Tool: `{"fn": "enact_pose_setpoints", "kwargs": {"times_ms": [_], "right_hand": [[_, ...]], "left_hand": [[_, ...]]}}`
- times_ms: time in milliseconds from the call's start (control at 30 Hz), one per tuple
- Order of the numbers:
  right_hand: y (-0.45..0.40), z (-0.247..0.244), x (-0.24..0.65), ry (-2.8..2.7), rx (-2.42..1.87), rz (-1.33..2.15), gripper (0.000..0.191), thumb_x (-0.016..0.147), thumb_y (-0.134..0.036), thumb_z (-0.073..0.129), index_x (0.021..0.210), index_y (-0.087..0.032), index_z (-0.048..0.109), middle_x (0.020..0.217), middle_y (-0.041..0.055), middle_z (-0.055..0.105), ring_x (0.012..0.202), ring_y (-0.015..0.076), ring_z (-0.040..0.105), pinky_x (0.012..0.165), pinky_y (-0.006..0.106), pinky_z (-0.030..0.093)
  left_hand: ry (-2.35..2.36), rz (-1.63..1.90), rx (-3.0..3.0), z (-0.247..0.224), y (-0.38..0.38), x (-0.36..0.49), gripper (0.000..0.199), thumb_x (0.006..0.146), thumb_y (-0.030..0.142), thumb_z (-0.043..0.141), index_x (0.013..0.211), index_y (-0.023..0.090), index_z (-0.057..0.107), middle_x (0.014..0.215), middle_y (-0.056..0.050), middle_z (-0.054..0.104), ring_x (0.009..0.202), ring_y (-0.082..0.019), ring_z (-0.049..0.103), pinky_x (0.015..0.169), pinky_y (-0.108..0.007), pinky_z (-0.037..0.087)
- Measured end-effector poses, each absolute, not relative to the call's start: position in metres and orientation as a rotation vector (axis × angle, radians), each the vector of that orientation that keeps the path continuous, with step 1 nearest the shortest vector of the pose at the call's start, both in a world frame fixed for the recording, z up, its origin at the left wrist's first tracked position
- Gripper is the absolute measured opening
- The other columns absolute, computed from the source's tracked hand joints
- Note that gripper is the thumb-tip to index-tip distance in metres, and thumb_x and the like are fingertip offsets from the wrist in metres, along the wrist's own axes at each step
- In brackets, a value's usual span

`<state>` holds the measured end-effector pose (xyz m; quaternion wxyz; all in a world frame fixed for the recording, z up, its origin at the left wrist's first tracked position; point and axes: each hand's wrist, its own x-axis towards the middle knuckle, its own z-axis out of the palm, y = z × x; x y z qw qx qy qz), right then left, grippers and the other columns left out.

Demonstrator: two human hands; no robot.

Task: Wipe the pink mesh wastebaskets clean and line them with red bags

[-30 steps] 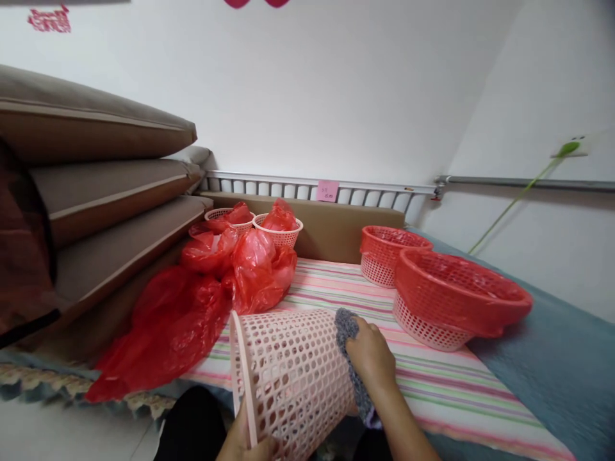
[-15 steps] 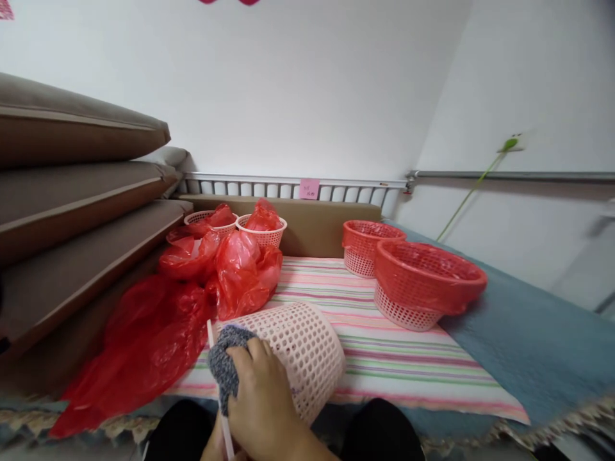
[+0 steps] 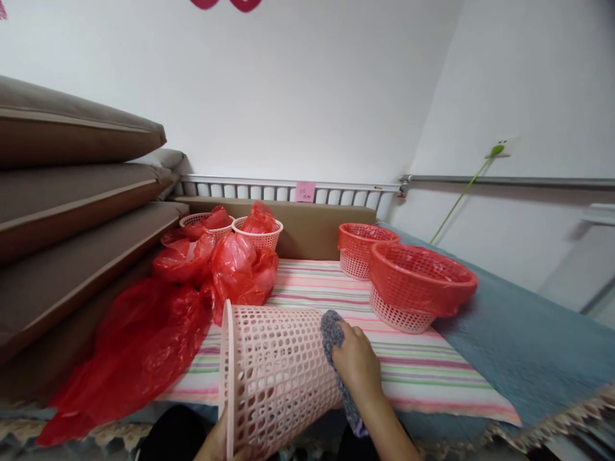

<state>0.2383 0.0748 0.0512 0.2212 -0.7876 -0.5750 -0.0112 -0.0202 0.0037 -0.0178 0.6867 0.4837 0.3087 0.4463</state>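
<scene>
A pale pink perforated plastic basket (image 3: pixel 283 358) lies tilted on its side in front of me, its rim facing left and its base to the right. My left hand (image 3: pixel 218 440) grips the rim at the bottom, with some fingers inside and seen only partly through the holes. Pressed to the base end is a grey cloth (image 3: pixel 332 333), bunched in my right hand (image 3: pixel 356 360), whose fingers are closed around it. One end of the cloth hangs down below the palm.
Crumpled red plastic bags (image 3: pixel 144 333) lie at the left, near two pink baskets (image 3: pixel 262 240) holding red bags. Two red-lined baskets (image 3: pixel 423 282) stand on the striped cloth (image 3: pixel 418 368) at right. Stacked cushions (image 3: pixel 77 198) rise at left; a radiator (image 3: pixel 283 191) runs behind.
My right hand has moved with the grey cloth from the basket's rim to its base end, rightward. The basket has turned slightly, showing more of its side.
</scene>
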Motion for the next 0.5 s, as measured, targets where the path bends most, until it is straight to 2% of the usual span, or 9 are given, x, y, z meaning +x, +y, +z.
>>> {"fn": "enact_pose_setpoints", "kwargs": {"times_ms": [133, 267, 400, 500], "right_hand": [[0.063, 0.045, 0.23, -1.624, -2.144, -0.05, 0.049, 0.076, -0.009, 0.045, 0.124, -0.017, 0.053, 0.111, 0.0102, 0.057, 0.107, 0.0257, 0.052, 0.083, 0.032, 0.042], [0.061, 0.045, 0.233, -1.632, -2.141, 0.018, 0.049, 0.077, -0.009, 0.045, 0.125, -0.015, 0.052, 0.114, 0.0108, 0.055, 0.11, 0.0261, 0.051, 0.088, 0.033, 0.041], [0.058, 0.047, 0.219, -1.651, -2.107, 0.106, 0.049, 0.076, -0.009, 0.045, 0.124, -0.016, 0.053, 0.116, 0.011, 0.054, 0.111, 0.0266, 0.05, 0.089, 0.034, 0.042], [0.05, 0.052, 0.179, -1.775, -1.908, 0.107, 0.049, 0.071, -0.005, 0.047, 0.117, -0.018, 0.058, 0.115, 0.0102, 0.055, 0.111, 0.0263, 0.05, 0.094, 0.034, 0.039]], "left_hand": [[0.677, 1.114, 0.897, 0.015, 0.013, -0.026, 0.102, 0.065, 0.032, 0.079, 0.146, 0.024, 0.018, 0.139, -0.016, 0.051, 0.126, -0.035, 0.048, 0.106, -0.05, 0.035], [0.748, 1.204, 0.848, 0.047, 0.018, -0.017, 0.091, 0.07, 0.026, 0.073, 0.145, 0.023, 0.022, 0.135, -0.016, 0.054, 0.125, -0.034, 0.049, 0.102, -0.045, 0.04], [0.761, 1.182, 0.787, 0.043, 0.017, -0.012, 0.102, 0.065, 0.03, 0.076, 0.146, 0.023, 0.015, 0.139, -0.017, 0.05, 0.123, -0.037, 0.05, 0.098, -0.045, 0.044], [0.783, 1.187, 0.788, 0.037, 0.009, -0.013, 0.104, 0.066, 0.031, 0.076, 0.147, 0.022, 0.011, 0.141, -0.018, 0.047, 0.121, -0.038, 0.051, 0.096, -0.046, 0.045]]}}
